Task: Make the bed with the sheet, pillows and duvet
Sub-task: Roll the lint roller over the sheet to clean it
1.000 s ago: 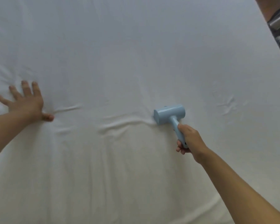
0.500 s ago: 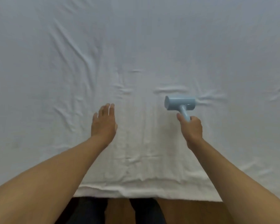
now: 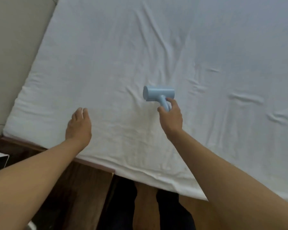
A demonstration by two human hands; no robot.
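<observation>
My right hand [image 3: 170,117] grips the blue roller [image 3: 158,95] handle at frame centre. My left hand [image 3: 78,126] lies flat, fingers straight, on the sheet [image 3: 106,55]. The sheet covers the bed, soft and wrinkle-prone; grasp at edges.

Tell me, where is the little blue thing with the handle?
In the head view, the light blue T-shaped plastic tool sits on the white bed sheet near the middle, its handle held by the right hand, right of the left hand.
</observation>
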